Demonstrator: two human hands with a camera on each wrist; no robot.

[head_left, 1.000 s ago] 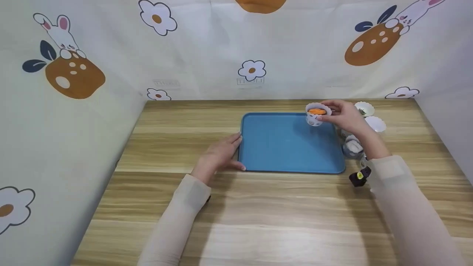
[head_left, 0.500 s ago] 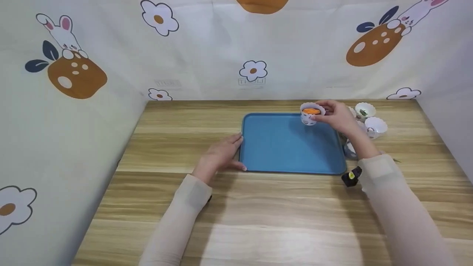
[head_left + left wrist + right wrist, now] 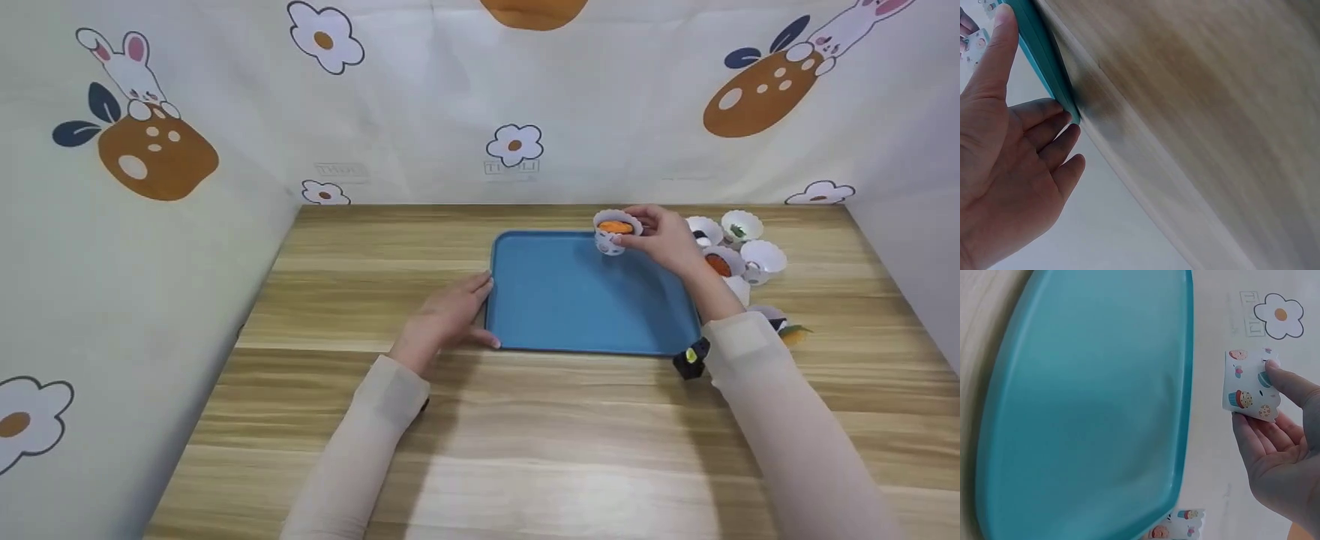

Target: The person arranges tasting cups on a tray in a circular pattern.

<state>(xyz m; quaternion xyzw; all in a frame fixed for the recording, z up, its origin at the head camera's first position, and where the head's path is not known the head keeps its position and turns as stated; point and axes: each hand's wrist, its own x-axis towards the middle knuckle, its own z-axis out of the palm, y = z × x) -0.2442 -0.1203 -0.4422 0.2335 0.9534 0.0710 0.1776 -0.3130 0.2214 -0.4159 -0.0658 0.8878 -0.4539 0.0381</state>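
My right hand [image 3: 666,241] pinches a white paper baking cup [image 3: 608,244] with a scalloped rim, thumb on one side and fingers on the other. Something orange [image 3: 615,226] sits inside it. Printed cupcakes show on the cup's wall in the right wrist view. The cup is held up over the far side of a blue rectangular tray [image 3: 577,300]. At the tray's left edge rests my left hand [image 3: 448,309], thumb by the near corner and fingers along the side. In the left wrist view those fingers [image 3: 1047,115] are fairly straight against the tray's rim.
Several similar cups stand right of the tray: one with green bits [image 3: 741,225], one with something reddish-orange [image 3: 718,262], and a white cup [image 3: 763,261]. A yellow-orange piece with a green tip [image 3: 793,334] lies nearby. A patterned wall sheet [image 3: 420,112] rises behind the table.
My right hand has carried the cup leftward over the tray's far side, uncovering more of the cups at the right. My left hand has stayed at the tray's left edge.
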